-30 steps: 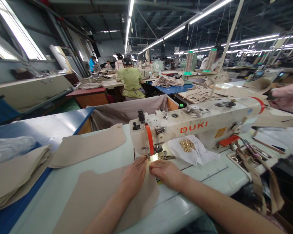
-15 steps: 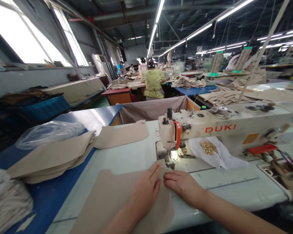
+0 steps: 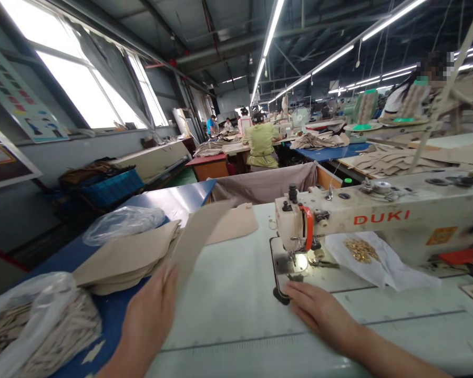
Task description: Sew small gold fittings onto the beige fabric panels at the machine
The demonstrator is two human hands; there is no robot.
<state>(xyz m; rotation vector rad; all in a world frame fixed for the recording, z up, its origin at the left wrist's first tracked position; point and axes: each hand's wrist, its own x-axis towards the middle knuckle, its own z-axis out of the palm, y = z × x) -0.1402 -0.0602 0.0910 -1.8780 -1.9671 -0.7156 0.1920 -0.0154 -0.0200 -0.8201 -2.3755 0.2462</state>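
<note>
My left hand (image 3: pixel 147 317) is closed on a beige fabric piece (image 3: pixel 199 236), which stands lifted off the table and leans left, toward a stack of like beige pieces (image 3: pixel 124 257) on the blue table. My right hand (image 3: pixel 321 315) lies flat and open on the pale sewing table (image 3: pixel 240 304), just in front of the needle plate of the white DUKI sewing machine (image 3: pixel 378 218). Nothing is in my right hand.
Another beige piece (image 3: pixel 236 220) lies flat beyond the lifted one. A white cloth with small gold metal parts (image 3: pixel 358 251) sits under the machine arm. Clear plastic bags (image 3: pixel 122 223) and a bagged bundle (image 3: pixel 35 325) lie at the left. Other workers sit at tables far behind.
My left hand has lifted the beige piece away from the needle and swung it left toward the stack. My right hand has stayed by the needle plate. The view has turned left.
</note>
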